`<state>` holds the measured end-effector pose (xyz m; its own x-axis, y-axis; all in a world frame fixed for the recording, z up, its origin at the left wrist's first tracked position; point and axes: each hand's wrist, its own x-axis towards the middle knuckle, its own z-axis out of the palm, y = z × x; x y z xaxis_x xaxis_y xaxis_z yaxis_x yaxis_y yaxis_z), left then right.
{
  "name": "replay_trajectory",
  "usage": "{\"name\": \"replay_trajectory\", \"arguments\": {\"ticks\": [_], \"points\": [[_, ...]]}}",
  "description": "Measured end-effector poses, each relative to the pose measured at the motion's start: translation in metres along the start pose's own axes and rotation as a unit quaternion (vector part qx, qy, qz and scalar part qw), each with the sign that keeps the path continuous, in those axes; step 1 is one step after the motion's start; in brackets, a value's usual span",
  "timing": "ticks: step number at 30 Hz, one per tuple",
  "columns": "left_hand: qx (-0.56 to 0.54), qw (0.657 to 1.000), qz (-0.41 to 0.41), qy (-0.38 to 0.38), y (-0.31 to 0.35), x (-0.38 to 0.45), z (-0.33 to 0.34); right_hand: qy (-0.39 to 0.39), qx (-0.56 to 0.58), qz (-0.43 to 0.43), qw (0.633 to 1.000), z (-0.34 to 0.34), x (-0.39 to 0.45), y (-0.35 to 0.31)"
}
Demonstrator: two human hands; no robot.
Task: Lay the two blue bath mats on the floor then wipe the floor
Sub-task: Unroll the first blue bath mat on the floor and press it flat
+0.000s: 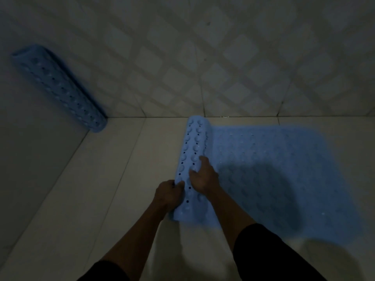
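So I'm crouched over the first blue mat (274,175), which is about half laid out: the flat part lies on the floor (113,179) off to my right, its far edge close along the tiled wall (223,57), and the part that's left is a roll (192,159) running from the wall back toward me. My right hand (205,177) sits on top of the roll with the fingers curved over it and a bit spread, pressing down so the curl doesn't spring back. My left hand (168,193) is at the roll's left side near my end, fingers curled onto its edge, I think to nudge it leftward so it unrolls toward the open floor. It's dim in here, so I can't tell if the left thumb is tucked under or not. Suction cups are facing up on the roll, which I guess means they end up face down once flat, good for grip. The second blue mat (60,88) is rolled up and propped in the far left corner of the floor, leaning up against the side wall (30,159), out of the way until this one's down. No wiping yet, obviously.
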<state>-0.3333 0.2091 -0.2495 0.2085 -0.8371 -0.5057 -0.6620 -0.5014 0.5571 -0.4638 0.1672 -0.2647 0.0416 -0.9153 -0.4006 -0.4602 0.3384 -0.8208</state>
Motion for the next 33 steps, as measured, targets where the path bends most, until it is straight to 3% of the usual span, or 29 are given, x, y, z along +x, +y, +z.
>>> {"name": "replay_trajectory", "arguments": {"ticks": [5,11,16,21,26,33], "points": [[-0.03,0.999,-0.001,0.029,-0.022,0.011,-0.011,-0.002,0.04,-0.014,0.999,0.009,0.0,-0.011],[-0.036,0.999,0.013,-0.005,-0.036,0.026,-0.029,-0.002,0.016,-0.01,1.0,0.031,0.007,-0.026],[-0.015,0.999,0.029,0.019,-0.059,0.036,-0.046,-0.032,-0.046,0.002,0.998,0.06,0.021,-0.039],[-0.127,0.991,0.011,0.047,-0.083,0.053,-0.062,-0.029,-0.14,-0.054,0.988,0.089,0.029,-0.048],[-0.16,0.987,-0.002,-0.014,-0.088,0.057,-0.07,0.028,-0.079,-0.069,0.994,0.107,0.038,-0.049],[-0.101,0.993,0.022,0.059,-0.096,0.061,-0.076,0.043,0.01,-0.034,0.998,0.118,0.047,-0.053]]}}
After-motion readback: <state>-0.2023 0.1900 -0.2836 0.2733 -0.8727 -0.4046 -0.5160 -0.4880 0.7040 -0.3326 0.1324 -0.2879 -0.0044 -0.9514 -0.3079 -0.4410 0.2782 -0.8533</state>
